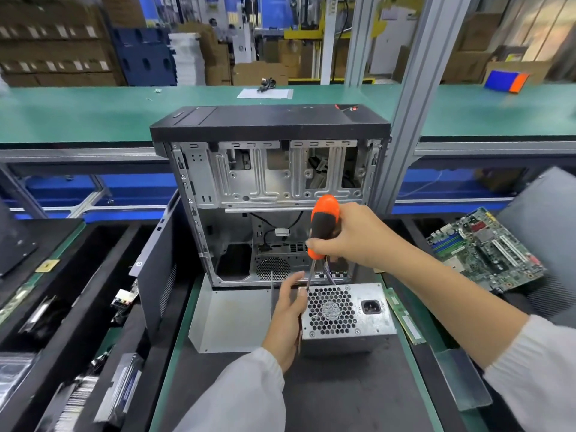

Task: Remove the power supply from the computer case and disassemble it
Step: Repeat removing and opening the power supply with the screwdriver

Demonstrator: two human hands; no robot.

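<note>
Orange-and-black screwdriver (322, 227) gripped in the right hand (352, 236), fingers curled tight round the lower handle, thumb side toward the case; shaft angled down toward the top left corner of the power supply (346, 316). Whether the tip touches metal: cannot tell, hidden behind the left hand's fingertips.

Left hand (288, 316) at the power supply's left edge, fingers mostly straight and slightly spread, index and thumb tips up by the shaft (no clear pinch visible), palm side against the box's left face.

Power supply out of the computer case (268, 194), standing on the dark mat (343, 394) at 6 o'clock from the case, fan grille and socket facing the camera. Coloured wires run from behind its top back toward the case's bottom opening.

Grey metal panel (230, 319) lying flat at 9 o'clock from the power supply, just beside it. Case upright, side open, bare drive cage on top, black cables inside.

Further out: green motherboard (486, 247) at 3 o'clock, well apart; memory stick (403, 316) just right of the power supply on the green bench edge; black side panel (159, 263) leaning at 9 o'clock; trays of parts (78, 353) at 8 o'clock. White sleeves on both forearms.
</note>
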